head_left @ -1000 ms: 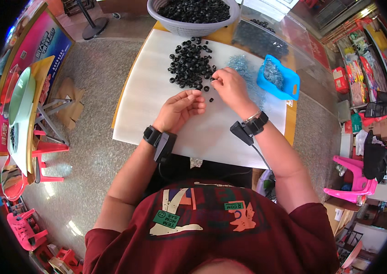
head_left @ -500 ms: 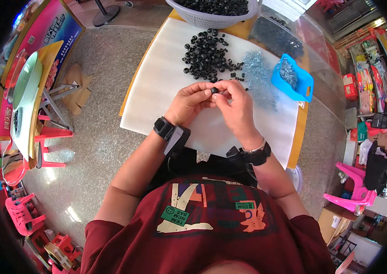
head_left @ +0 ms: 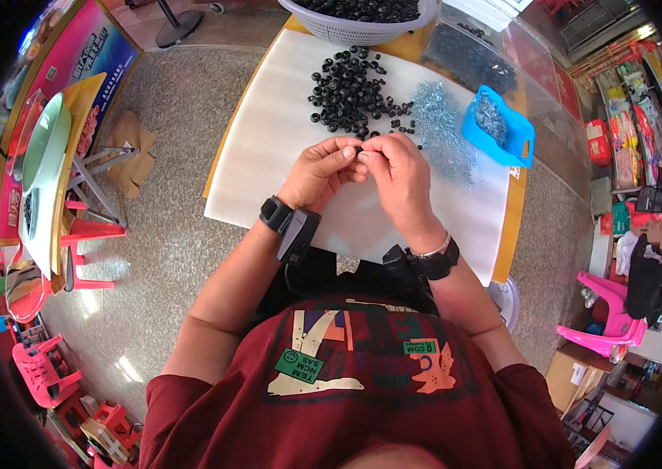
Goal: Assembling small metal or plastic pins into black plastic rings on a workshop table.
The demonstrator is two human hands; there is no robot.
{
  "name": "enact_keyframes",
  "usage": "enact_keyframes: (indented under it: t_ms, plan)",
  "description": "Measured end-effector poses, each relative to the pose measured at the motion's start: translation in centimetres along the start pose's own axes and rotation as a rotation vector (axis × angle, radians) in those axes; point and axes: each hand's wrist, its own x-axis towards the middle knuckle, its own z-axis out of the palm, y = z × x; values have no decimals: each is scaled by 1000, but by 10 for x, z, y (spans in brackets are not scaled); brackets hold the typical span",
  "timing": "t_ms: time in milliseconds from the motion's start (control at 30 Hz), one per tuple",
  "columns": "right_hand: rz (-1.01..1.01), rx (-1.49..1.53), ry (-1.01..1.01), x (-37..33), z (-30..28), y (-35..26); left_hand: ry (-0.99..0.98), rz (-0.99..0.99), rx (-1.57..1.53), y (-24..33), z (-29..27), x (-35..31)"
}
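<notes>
Over the near half of the white-topped table point(head_left: 268, 187), my left hand point(head_left: 322, 170) and my right hand point(head_left: 398, 176) meet fingertip to fingertip. Both are closed in a pinch on a small black round piece point(head_left: 359, 152), mostly covered by my fingers. Just beyond them lies a loose pile of black round pieces point(head_left: 343, 90), with smaller black pieces point(head_left: 400, 109) at its right side. Right of those spreads a heap of thin, shiny bluish-silver pieces point(head_left: 442, 125), too fine to make out singly. A blue plastic basket point(head_left: 522, 141) at the table's right edge holds more of them.
A grey-lilac colander point(head_left: 354, 31) full of black pieces stands at the far edge, beside a clear box point(head_left: 472, 59) with dark contents. To the left are a side table with a green basin point(head_left: 46, 144) and red stools point(head_left: 85, 230). A pink chair point(head_left: 601, 316) stands right.
The black piece has turned or sunk between my fingertips, so less of it shows. My hands stay nearly in place; the whole view has shifted slightly.
</notes>
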Motion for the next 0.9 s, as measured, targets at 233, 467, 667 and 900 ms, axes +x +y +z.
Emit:
enact_keyframes:
  t_ms: [233, 467, 667, 900]
  plan:
    - [-63, -48, 32, -6, 3, 9, 35, 30, 128, -3, 4, -1]
    - [-19, -57, 61, -17, -4, 16, 92, 47, 208, -8, 4, 1]
    - [-57, -367, 34, -32, -10, 42, 123, 28, 220, -4, 12, 0]
    - [3, -321, 211, -29, -39, 56, 103, 34, 195, -5, 10, 0]
